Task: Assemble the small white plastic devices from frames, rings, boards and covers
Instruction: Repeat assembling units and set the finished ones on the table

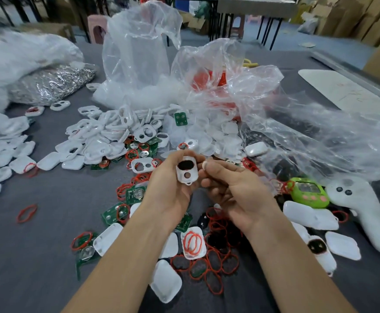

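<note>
My left hand (171,184) grips a small white plastic frame (187,171) with a dark oval window and a round hole, held upright above the table. My right hand (231,186) is beside it with curled fingers, its thumb tip close to the frame's right edge; whether it holds anything is hidden. Red rings (218,251), green boards (134,194) and white covers (166,284) lie scattered on the grey table (49,245) below my hands. A heap of white frames (107,136) lies further back.
Clear plastic bags (139,53) stand behind the heap and spill to the right. A silver foil bag (51,84) lies at back left. A green toy device (309,192) and a white controller-shaped object (362,208) lie at right.
</note>
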